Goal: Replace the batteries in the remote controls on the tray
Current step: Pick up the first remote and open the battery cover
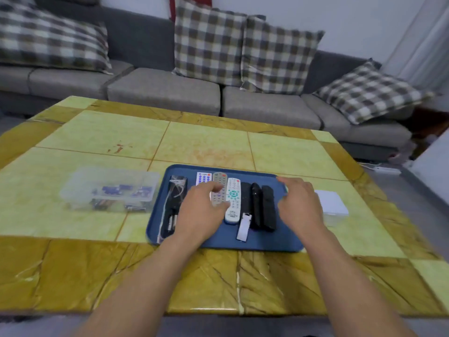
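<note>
A blue tray (267, 242) with several remote controls (232, 200) is seen at the lower centre of the frame. The left hand (199, 210) is laid over the grey remote (219, 188), fingers seemingly relaxed. The right hand (300, 203) is held open above the tray's right edge.

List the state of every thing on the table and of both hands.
left hand: open, fingers on the grey remote
right hand: open, over the tray
white remote: face up
black remotes: side by side
clear box: lid on
white box: closed
</note>
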### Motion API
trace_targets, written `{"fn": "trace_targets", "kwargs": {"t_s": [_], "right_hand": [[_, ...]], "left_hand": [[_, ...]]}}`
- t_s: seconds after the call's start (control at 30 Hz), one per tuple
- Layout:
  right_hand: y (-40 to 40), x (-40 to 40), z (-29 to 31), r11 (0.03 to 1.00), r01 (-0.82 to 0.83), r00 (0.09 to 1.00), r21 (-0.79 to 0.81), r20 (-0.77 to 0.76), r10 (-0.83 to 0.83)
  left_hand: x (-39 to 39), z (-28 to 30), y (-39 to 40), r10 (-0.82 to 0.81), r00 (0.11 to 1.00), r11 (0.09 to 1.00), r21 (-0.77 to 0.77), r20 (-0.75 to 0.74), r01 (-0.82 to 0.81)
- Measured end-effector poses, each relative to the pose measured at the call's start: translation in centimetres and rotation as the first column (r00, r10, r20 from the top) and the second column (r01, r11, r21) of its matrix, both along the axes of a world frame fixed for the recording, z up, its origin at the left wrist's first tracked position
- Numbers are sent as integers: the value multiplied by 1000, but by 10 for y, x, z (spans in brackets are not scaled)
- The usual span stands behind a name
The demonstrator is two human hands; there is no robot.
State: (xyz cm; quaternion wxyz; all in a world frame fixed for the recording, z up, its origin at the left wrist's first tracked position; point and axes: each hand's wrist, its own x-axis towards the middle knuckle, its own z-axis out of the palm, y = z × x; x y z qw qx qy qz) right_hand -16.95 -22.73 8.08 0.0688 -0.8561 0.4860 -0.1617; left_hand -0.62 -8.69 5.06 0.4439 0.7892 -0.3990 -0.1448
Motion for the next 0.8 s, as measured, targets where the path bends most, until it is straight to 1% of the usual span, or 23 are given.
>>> {"fn": "trace_targets", "kwargs": {"t_s": [0.03,0.1,0.17,0.23,0.27,0.37,0.43,0.5,0.57,0.63,0.7,0.8], "right_hand": [[-19,-21,4,998,53,987,22,-151,-49],[-51,-53,2,991,121,906,65,-415,-84],[-75,-82,-6,986,129,839,104,-541,-53],[-86,-94,-15,990,68,826,124,-564,14],[-87,-96,-18,994,42,826,105,-563,25],[-81,-94,-18,997,-34,818,-71,-575,-14],[-76,-93,-17,989,-73,821,-127,-571,-13],[-72,-94,-15,985,-98,836,-140,-549,6],[-72,-97,-11,981,-135,849,-136,-526,44],[-74,-100,-5,978,-175,832,-110,-548,87],[-78,-100,-2,971,-212,800,-109,-590,108],[-81,-98,-2,958,-255,767,-127,-630,121]], "left_hand": [[-17,1,-12,-62,998,998,-8,5,62],[-46,3,-29,-188,981,982,-7,50,188],[-77,2,-48,-298,950,954,21,92,298],[-97,1,-66,-369,921,929,60,125,364],[-105,1,-77,-396,905,918,94,155,385],[-119,-2,-119,-453,851,885,252,265,393],[-124,-4,-146,-494,824,849,359,278,388],[-129,-8,-168,-542,796,801,450,270,394],[-133,-15,-184,-580,760,761,529,292,377],[-134,-21,-193,-571,757,759,556,316,340],[-131,-24,-196,-548,767,780,535,332,325],[-128,-24,-196,-538,789,781,529,297,333]]}}
